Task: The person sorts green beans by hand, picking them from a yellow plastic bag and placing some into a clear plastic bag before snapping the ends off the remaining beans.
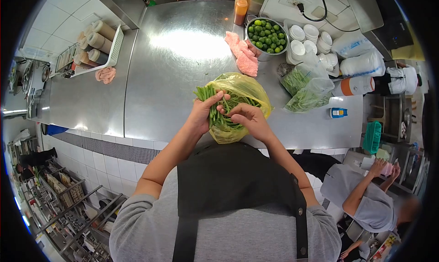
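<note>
A yellow plastic bag [250,86] lies open at the front edge of the steel table, filled with long, thin green beans [238,98]. My left hand [204,110] is closed around a bundle of the beans [204,93], its thumb across the top and the ends sticking out to the left. Over the bag's mouth, my right hand [252,120] has its fingers bent together among the beans. A bean seems to be pinched there, though the fingertips partly hide it.
Behind the bag lie a pink cloth [243,54] and a bowl of limes [266,35]. To the right are clear bags of greens [304,86], white cups [311,40] and a blue-white box [338,112]. A bottle basket [112,49] stands left. A co-worker [361,193] works at right.
</note>
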`<state>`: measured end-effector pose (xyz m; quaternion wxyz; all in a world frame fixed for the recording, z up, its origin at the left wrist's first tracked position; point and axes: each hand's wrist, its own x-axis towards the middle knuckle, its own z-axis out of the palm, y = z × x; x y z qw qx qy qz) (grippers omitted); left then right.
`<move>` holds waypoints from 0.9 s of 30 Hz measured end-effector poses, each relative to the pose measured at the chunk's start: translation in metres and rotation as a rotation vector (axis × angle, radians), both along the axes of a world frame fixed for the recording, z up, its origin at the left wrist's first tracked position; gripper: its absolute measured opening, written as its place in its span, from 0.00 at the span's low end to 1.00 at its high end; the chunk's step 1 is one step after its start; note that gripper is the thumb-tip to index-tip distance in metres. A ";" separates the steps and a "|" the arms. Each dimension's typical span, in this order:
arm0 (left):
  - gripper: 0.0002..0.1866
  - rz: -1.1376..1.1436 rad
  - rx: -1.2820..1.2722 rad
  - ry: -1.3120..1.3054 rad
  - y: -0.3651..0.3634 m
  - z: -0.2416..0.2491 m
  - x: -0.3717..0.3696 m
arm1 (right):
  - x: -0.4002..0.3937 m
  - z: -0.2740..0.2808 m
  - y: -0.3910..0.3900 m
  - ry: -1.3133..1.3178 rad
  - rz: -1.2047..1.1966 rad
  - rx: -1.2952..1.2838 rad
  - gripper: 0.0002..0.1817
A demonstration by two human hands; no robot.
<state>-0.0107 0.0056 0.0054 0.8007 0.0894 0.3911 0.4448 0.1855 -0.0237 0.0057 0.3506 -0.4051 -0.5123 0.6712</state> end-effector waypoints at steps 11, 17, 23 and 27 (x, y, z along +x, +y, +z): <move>0.09 0.172 0.092 0.254 -0.010 -0.009 0.014 | 0.005 0.010 0.004 -0.098 -0.177 0.283 0.03; 0.09 0.044 -0.044 0.221 -0.008 -0.007 0.006 | 0.029 -0.001 0.021 -0.427 -0.141 0.423 0.07; 0.10 0.003 -0.072 0.166 -0.014 -0.017 0.011 | 0.020 -0.018 0.001 -0.756 0.311 0.543 0.05; 0.11 -0.012 -0.113 0.117 -0.017 -0.021 0.011 | 0.011 -0.018 0.004 -0.792 0.236 0.532 0.07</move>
